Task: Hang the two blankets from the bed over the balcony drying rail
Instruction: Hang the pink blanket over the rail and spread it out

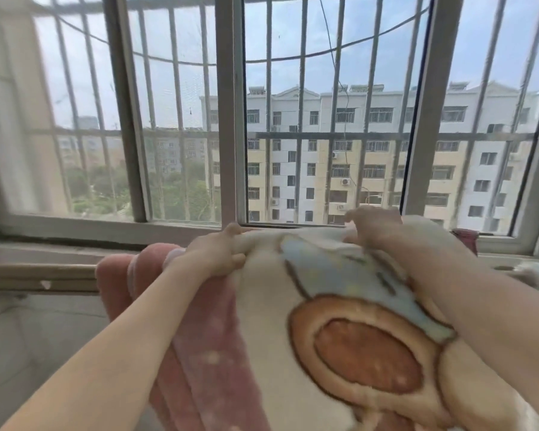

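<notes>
Two blankets at the rail, the second one going over.

Both hands grip the top fold of the cream blanket (339, 346): the left hand (213, 255) pinches its near corner with fingers closed on the cloth, and the right hand (371, 227) bunches the far part of the same fold. The pink blanket (122, 281) already hangs over the drying rail (38, 275), just left of the left hand and partly under the cream one. By my reading the second hanging is underway; next the fold wants pushing forward over the rail and spreading rightward. Beyond the hands the window frame (231, 119) stands close, so forward room is tight. Bare rail lies open left of the pink blanket; something dark red (465, 239) sits past the right hand.
</notes>
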`<action>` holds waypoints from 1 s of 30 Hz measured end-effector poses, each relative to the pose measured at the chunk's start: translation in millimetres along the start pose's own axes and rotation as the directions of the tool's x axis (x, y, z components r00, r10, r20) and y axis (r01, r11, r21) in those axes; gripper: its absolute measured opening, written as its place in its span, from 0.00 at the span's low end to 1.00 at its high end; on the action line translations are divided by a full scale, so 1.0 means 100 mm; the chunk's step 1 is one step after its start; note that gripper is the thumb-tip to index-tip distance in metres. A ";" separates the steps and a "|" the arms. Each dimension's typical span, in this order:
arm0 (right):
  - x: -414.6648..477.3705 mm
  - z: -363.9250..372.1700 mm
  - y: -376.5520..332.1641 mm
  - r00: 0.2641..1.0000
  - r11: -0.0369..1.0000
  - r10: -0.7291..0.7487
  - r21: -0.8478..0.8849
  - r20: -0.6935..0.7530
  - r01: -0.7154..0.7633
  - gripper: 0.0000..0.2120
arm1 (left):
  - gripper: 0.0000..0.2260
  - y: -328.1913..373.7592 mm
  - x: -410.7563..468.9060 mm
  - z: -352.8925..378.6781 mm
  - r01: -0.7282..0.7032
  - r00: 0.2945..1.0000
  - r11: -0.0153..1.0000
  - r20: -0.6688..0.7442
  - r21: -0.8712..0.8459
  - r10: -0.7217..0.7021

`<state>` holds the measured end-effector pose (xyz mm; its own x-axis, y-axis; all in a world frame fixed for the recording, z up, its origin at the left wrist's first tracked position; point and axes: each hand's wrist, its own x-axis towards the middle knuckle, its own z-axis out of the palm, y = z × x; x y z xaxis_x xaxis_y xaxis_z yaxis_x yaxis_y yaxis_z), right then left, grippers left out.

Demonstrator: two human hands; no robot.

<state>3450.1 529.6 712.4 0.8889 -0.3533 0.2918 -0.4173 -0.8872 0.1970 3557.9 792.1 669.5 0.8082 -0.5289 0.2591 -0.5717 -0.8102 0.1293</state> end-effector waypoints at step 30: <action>-0.31 0.35 -0.81 0.910 0.787 -0.381 0.457 -0.166 0.413 0.21 | 0.13 -0.39 -0.18 -0.13 -0.104 0.994 0.937 0.014 0.334 0.106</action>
<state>3462.6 602.1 654.7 0.9358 0.0660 0.3462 0.1254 -0.9804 -0.1521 3563.6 836.8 672.2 0.7449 -0.6152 0.2582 -0.5726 -0.7881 -0.2257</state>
